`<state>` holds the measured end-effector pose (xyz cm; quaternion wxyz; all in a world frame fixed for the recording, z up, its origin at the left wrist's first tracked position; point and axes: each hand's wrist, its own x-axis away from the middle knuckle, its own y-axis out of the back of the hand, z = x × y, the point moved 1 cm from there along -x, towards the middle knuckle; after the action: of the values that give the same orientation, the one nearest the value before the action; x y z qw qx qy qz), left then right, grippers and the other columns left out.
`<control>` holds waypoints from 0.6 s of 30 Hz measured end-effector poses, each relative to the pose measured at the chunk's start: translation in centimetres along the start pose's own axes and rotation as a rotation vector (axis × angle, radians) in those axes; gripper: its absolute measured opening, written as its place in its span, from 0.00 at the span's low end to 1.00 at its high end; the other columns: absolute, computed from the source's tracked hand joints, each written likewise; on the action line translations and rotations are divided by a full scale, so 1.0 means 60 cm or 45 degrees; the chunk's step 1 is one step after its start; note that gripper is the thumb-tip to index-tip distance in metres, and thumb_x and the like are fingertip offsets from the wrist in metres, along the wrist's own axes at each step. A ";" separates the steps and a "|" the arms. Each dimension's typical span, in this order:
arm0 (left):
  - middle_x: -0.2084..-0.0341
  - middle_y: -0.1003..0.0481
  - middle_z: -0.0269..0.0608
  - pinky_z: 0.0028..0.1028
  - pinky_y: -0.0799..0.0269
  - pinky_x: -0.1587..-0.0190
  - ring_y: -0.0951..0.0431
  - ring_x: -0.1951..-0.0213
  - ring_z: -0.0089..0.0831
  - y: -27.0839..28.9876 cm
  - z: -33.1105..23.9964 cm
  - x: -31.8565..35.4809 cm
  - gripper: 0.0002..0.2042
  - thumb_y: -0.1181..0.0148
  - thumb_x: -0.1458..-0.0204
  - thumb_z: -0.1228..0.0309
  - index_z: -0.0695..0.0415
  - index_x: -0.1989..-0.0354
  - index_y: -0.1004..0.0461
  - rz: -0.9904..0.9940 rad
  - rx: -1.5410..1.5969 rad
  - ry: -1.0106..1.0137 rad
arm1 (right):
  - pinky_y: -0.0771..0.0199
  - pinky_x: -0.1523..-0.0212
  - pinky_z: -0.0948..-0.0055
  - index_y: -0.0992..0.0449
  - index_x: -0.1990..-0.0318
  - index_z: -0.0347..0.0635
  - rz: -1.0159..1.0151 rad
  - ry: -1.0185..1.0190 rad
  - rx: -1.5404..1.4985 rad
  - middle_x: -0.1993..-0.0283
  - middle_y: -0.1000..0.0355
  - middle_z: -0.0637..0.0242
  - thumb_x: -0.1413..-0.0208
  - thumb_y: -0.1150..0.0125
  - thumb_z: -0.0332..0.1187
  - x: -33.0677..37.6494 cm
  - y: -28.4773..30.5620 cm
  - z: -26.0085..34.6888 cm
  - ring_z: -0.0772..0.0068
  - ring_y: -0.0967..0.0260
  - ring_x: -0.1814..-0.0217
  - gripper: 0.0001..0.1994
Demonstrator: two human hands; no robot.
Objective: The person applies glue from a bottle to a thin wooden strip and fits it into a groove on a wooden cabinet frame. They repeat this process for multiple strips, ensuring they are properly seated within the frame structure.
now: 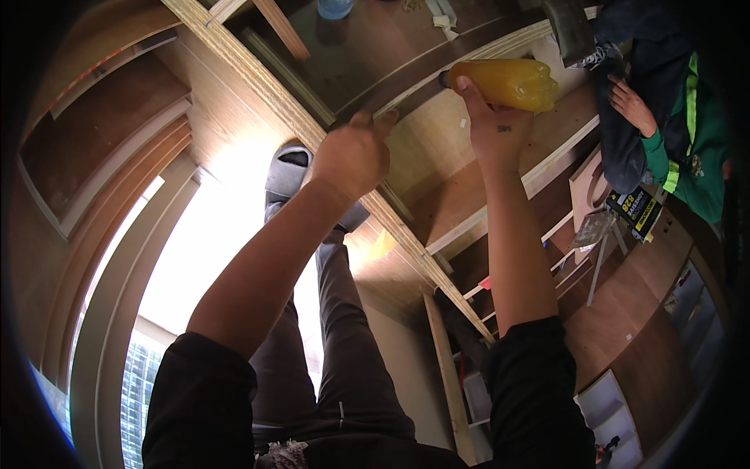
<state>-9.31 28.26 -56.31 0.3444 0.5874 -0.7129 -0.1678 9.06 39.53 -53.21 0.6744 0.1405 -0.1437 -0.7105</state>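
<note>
- Yellow squeeze bottle [508, 83] lies on its side in the far right of the view, gripped at its near end by the right hand [494, 125], thumb and fingers wrapped around it, its dark nozzle pointing left toward a dark strip [426, 64] of wood.
- Left hand [353, 156] is closed in a fist just left of the bottle, its fingertips pinching the edge of that dark strip where it meets a long plywood edge [312, 129] running diagonally from far left to near right.
- Both forearms come up from the near edge, bare below black sleeves [205, 391].
- Below the left hand, a grey slipper [287, 172] on the person's foot rests on the pale boards, with dark trousers leading back to the near edge.
- At the far right, another person in a green jacket [691, 156] sits with one hand [631, 105] resting on a dark-clad knee.
- Near that person lies a yellow-and-black box [637, 209] on the brown panels.
</note>
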 end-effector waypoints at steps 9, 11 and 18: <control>0.62 0.24 0.55 0.43 0.21 0.57 0.20 0.61 0.52 -0.018 -0.005 -0.013 0.23 0.47 0.47 0.76 0.53 0.40 0.26 0.000 0.136 -0.020 | 0.22 0.55 0.72 0.28 0.55 0.31 -0.118 0.152 0.045 0.59 0.21 0.58 0.52 0.22 0.28 -0.048 0.021 -0.016 0.70 0.22 0.60 0.21; 0.61 0.24 0.56 0.43 0.22 0.56 0.20 0.61 0.52 -0.026 -0.012 -0.028 0.23 0.46 0.47 0.76 0.54 0.40 0.27 -0.024 0.126 -0.033 | 0.21 0.54 0.72 0.28 0.54 0.31 -0.127 0.211 0.077 0.58 0.21 0.58 0.52 0.22 0.28 -0.069 0.035 -0.032 0.69 0.22 0.59 0.22; 0.59 0.24 0.57 0.42 0.22 0.54 0.20 0.59 0.52 -0.029 -0.025 -0.055 0.24 0.46 0.48 0.75 0.55 0.40 0.27 0.014 0.113 -0.007 | 0.22 0.55 0.73 0.28 0.54 0.31 -0.087 0.072 0.174 0.56 0.21 0.57 0.53 0.21 0.29 -0.039 0.020 -0.017 0.70 0.23 0.58 0.23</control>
<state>-6.79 31.25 -57.33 0.3171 0.5976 -0.7238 -0.1357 10.67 41.80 -53.65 0.6425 0.2111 -0.1680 -0.7173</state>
